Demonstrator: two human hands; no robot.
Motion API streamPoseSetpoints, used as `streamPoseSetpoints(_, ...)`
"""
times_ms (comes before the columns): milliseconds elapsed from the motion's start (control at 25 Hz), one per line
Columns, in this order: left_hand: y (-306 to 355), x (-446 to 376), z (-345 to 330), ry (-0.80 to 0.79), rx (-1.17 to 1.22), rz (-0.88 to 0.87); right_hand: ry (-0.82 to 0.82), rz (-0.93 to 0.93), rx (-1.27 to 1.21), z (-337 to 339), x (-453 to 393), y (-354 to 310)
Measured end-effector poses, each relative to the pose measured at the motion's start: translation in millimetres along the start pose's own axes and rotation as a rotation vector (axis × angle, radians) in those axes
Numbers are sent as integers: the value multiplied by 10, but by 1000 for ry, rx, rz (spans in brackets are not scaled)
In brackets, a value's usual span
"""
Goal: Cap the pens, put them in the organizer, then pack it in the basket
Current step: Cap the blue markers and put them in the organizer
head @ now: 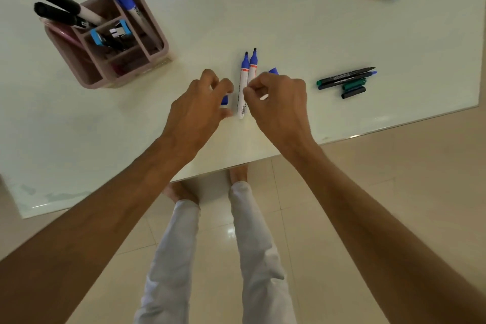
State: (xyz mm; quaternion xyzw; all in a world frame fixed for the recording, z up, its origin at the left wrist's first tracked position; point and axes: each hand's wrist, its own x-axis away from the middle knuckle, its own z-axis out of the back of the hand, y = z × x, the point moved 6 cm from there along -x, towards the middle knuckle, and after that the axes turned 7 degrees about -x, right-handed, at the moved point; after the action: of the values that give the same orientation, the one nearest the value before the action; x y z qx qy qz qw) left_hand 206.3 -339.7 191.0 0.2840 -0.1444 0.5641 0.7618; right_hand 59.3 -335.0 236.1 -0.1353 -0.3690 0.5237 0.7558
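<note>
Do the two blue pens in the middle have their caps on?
No, both blue pens lie on the table with bare tips pointing away from the person, uncapped.

A glossy white worktop (pixel 263 8) fills the upper part of the frame, its near edge slanting from lower left to right. Below it lies a floor (pixel 368 192) of shiny beige tiles that catches soft light reflections.
</note>
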Motion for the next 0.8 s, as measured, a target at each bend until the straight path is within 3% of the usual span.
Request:
streamPoseSetpoints(200,-289,58,119,86,124,114,31,-6,94,-263,-251,-152)
streamPoseSetpoints(360,-522,296,316,234,284,66,-17,-19,221,-414,-256,-269)
streamPoseSetpoints(440,-677,447,388,302,488,165,-24,-51,221,-448,-258,-343)
streamPoseSetpoints(520,-835,560,342,279,732,374,-43,-86,153,-450,-206,-425)
streamPoseSetpoints(640,-926,698,167,189,1368,656,-103,-120,-128,-462,121,-516)
streamPoseSetpoints(720,-910,779,120,175,1645,728,-189,-139,-247,-504,462,-524)
streamPoseSetpoints(800,-889,870,106,167,1731,720,-248,-79,-243,-552,736,-543)
